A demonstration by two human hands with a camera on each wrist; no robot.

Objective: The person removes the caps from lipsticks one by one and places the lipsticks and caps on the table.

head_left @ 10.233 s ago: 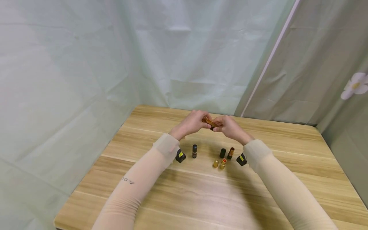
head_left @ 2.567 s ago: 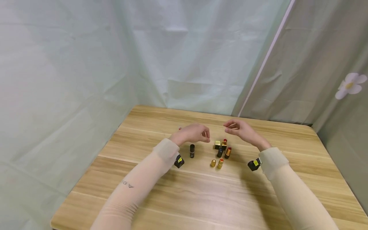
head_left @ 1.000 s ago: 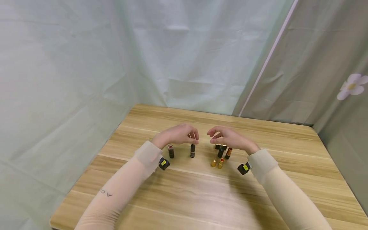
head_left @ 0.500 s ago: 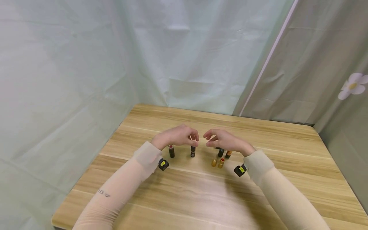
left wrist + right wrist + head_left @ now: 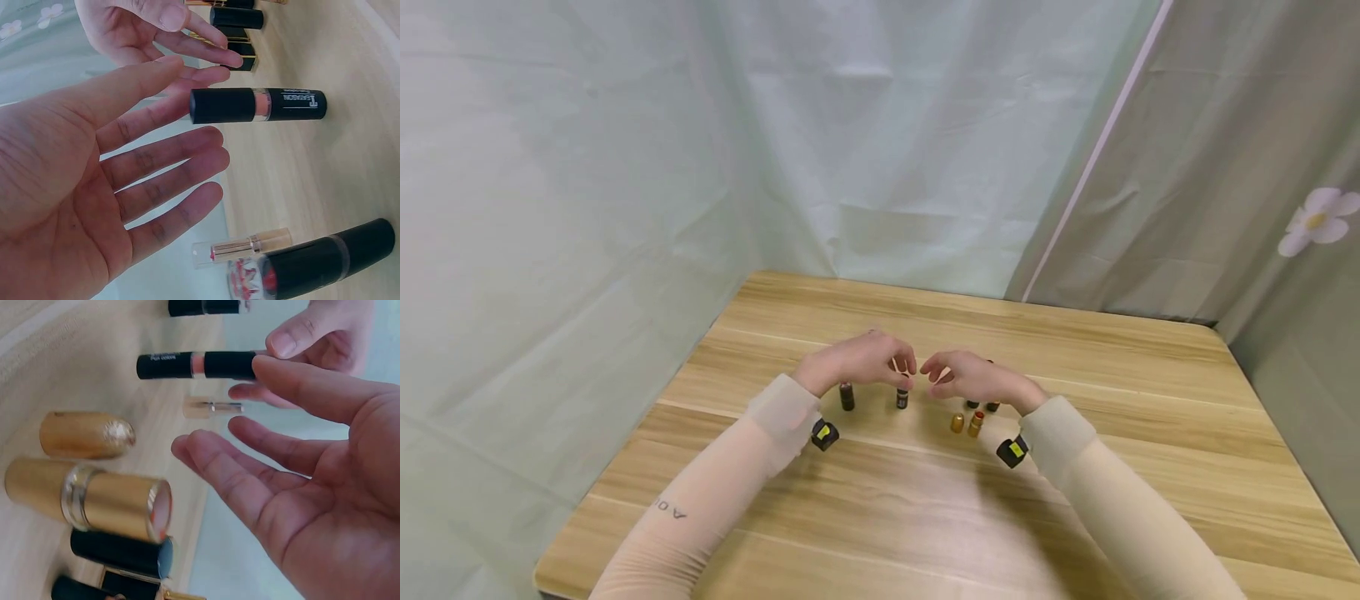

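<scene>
Item 1, black capped lipstick [image 5: 902, 398] w/ white lettering: upright on wooden table [image 5: 1075, 517], between your two hands.
- Your left hand [image 5: 859, 363]: fingers spread, relaxed, holding nothing; fingertips just beside the cap [image 5: 222, 105]. Contact w/ cap: can't tell.
- Your right hand [image 5: 972, 380]: also loose and empty, fingers [image 5: 231, 472] slightly bent, approaching from the other side.

Item 2, dark tube w/ clear cap, red inside [image 5: 847, 396]: upright, left of item 1, below your left wrist.

Item 3, slim clear-capped stick [image 5: 242, 246]: near item 2; barely visible from head view.

Item 4, cluster at right: gold cap [image 5: 957, 423], gold tube w/ open reddish top [image 5: 976, 423], black tubes [image 5: 122, 552] behind, partly hidden by right hand.

Risks, as judged:
- Item 1 is tall and narrow; a sideways fingertip brush prob. tips it, then it rolls.
- Right palm sits low over item 4; dropping the wrist could knock the open gold tube and smear the bullet.
- Left wrist close to item 2; same hazard.
</scene>
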